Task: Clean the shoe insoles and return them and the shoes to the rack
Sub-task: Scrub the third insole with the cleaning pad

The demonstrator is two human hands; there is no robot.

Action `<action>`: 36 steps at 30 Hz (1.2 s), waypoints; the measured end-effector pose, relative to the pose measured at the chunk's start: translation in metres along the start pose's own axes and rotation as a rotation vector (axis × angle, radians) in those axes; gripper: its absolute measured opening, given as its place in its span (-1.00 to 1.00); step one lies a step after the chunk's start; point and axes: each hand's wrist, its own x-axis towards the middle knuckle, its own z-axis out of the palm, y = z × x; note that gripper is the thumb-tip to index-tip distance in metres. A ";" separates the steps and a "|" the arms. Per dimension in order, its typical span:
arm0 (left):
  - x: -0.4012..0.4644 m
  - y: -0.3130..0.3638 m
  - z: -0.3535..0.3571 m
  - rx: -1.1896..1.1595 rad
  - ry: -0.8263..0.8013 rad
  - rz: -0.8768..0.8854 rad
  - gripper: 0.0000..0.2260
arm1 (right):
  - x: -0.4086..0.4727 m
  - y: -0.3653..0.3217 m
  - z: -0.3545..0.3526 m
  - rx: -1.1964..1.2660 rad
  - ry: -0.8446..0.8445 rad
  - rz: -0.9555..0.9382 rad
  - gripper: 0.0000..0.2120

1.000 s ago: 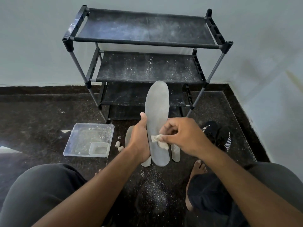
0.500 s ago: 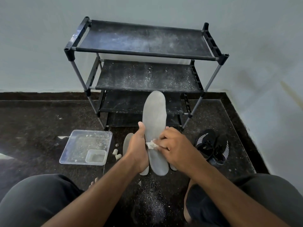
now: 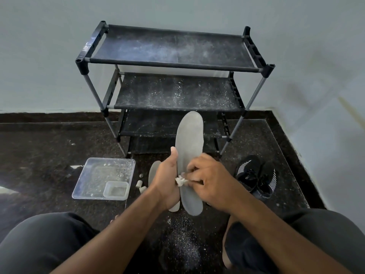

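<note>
Mid-clean: left hand point(image 3: 167, 182) grips insole point(image 3: 189, 139) w/ fingers curled, right hand point(image 3: 209, 180) pinches wipe point(image 3: 180, 181). Shoes point(image 3: 256, 177) right of rack point(image 3: 173, 62), prob. another insole point(image 3: 153, 171) below; none racked.

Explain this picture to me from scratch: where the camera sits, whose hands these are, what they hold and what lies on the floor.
There is no machine here. The camera is worn on a person's head and looks down at their two bare hands. The left hand grips a grey insole upright by its edge. The right hand pinches a small white wad against the insole, apparently wiping it. On the dark floor lie another insole, partly hidden behind the left hand, a clear plastic tray with a smaller tub inside, and a pair of black shoes. Behind stands a dusty black shoe rack.
</note>
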 end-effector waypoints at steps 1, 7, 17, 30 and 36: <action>-0.002 -0.003 0.003 0.011 -0.014 -0.003 -0.37 | 0.001 0.002 -0.003 -0.030 0.050 0.016 -0.90; -0.005 -0.009 0.009 0.049 -0.080 -0.015 -0.41 | 0.006 0.003 -0.012 -0.121 0.225 0.048 -0.90; 0.002 0.005 -0.009 -0.080 -0.015 -0.014 -0.26 | -0.004 -0.013 -0.004 0.105 -0.062 0.023 -0.86; 0.009 0.006 -0.018 -0.148 -0.061 -0.004 -0.17 | -0.009 -0.016 -0.018 0.194 -0.152 0.165 -0.66; 0.009 0.007 -0.011 -0.122 -0.035 0.060 -0.24 | 0.002 -0.011 -0.003 0.005 -0.214 0.169 -0.72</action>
